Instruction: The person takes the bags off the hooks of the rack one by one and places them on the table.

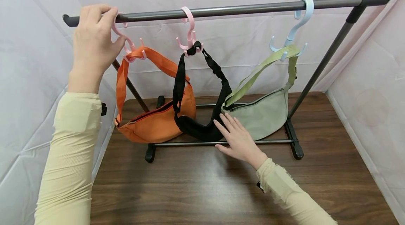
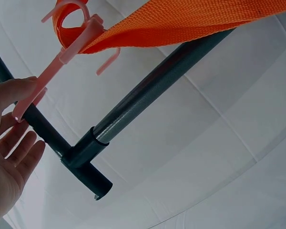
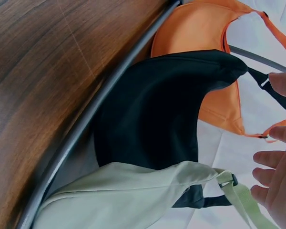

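At the left end of the rack's dark top bar (image 1: 240,9), my left hand (image 1: 93,40) pinches a pink hook (image 2: 50,72) near its top, thumb on one side and fingers behind. An orange bag (image 1: 164,124) hangs from this hook by its strap. Lower down, my right hand (image 1: 238,141) is spread with straight fingers and holds nothing. Its fingertips overlap the lower edges of a black bag (image 1: 202,133) and a pale green bag (image 1: 264,114) in the head view. The black bag hangs by a knotted strap from a second pink hook (image 1: 191,24).
A light blue hook (image 1: 299,24) carries the green bag's strap near the bar's right end. The rack's slanted legs (image 1: 326,59) and low crossbar (image 1: 186,144) stand on a brown wood-grain table (image 1: 190,190). White sheets (image 1: 28,59) surround it at the back and sides.
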`<state>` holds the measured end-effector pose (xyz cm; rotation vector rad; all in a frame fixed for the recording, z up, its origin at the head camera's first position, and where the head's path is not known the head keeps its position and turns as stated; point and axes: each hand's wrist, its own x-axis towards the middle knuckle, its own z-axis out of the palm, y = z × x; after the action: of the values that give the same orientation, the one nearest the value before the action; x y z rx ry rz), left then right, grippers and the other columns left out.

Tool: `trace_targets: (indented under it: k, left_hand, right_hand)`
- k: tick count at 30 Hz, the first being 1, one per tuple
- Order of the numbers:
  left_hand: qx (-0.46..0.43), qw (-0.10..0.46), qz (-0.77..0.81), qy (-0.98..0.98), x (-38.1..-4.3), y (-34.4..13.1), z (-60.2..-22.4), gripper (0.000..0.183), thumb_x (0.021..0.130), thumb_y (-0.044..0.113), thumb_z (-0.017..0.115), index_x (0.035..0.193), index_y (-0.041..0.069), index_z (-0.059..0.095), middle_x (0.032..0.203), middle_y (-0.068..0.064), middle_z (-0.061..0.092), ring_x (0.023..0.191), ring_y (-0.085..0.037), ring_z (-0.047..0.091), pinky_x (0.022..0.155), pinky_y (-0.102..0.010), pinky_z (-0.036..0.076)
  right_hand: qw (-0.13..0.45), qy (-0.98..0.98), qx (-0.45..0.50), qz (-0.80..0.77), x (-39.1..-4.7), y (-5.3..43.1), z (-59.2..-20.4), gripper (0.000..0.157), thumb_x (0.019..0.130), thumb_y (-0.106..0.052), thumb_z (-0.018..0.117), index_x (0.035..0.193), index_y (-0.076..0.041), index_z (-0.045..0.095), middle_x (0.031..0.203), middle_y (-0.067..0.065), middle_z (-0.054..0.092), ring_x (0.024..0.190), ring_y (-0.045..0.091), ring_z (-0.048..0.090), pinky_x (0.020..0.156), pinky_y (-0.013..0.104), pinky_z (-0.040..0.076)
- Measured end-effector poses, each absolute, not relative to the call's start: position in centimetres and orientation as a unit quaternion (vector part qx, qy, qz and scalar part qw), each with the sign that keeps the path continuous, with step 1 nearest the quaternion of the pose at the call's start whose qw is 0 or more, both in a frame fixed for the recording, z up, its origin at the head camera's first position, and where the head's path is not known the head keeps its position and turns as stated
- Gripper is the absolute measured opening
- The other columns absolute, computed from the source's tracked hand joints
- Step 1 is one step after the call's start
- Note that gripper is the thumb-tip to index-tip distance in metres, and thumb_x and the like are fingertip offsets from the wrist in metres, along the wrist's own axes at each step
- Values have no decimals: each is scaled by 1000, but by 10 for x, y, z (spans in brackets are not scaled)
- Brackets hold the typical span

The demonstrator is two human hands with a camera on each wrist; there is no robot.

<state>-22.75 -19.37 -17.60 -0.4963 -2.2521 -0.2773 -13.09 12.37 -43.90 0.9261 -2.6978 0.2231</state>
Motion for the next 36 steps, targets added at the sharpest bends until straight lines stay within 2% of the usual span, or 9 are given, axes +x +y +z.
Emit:
trace_targets:
  k: [9, 17, 26, 36]
  left_hand:
    - [-189, 398, -107, -891, -226, -194, -177, 37, 78, -2, 61, 115, -3, 59, 112, -19, 55, 110, -34, 45, 90, -49, 42]
    - [-185, 402, -106, -890, -226, -193, -177, 35, 80, 0, 60, 115, -3, 59, 110, -20, 52, 106, -36, 45, 81, -53, 42]
    - [-183, 398, -104, -893, -225, -194, -177, 36, 80, 1, 61, 115, -3, 58, 110, -20, 52, 106, -36, 44, 84, -52, 43]
    - [-186, 394, -103, -894, -223, -191, -175, 34, 79, -1, 59, 113, -3, 59, 112, -19, 53, 109, -34, 44, 82, -53, 45]
  right_hand:
    - [144, -927, 340, 73, -138, 110, -424, 70, 85, -48, 55, 141, -11, 34, 147, 17, 26, 137, 31, 22, 110, 44, 24]
    - [150, -922, 351, 65, -149, 94, -401, 70, 86, -49, 53, 142, -11, 32, 147, 17, 26, 138, 30, 19, 111, 42, 21]
    - [215, -896, 382, 68, -165, 68, -348, 66, 87, -46, 53, 140, -10, 35, 145, 16, 32, 137, 29, 24, 112, 41, 21]
    - [298, -850, 429, 60, -189, 42, -301, 53, 85, -27, 58, 132, -5, 47, 137, 17, 44, 132, 29, 33, 109, 36, 28]
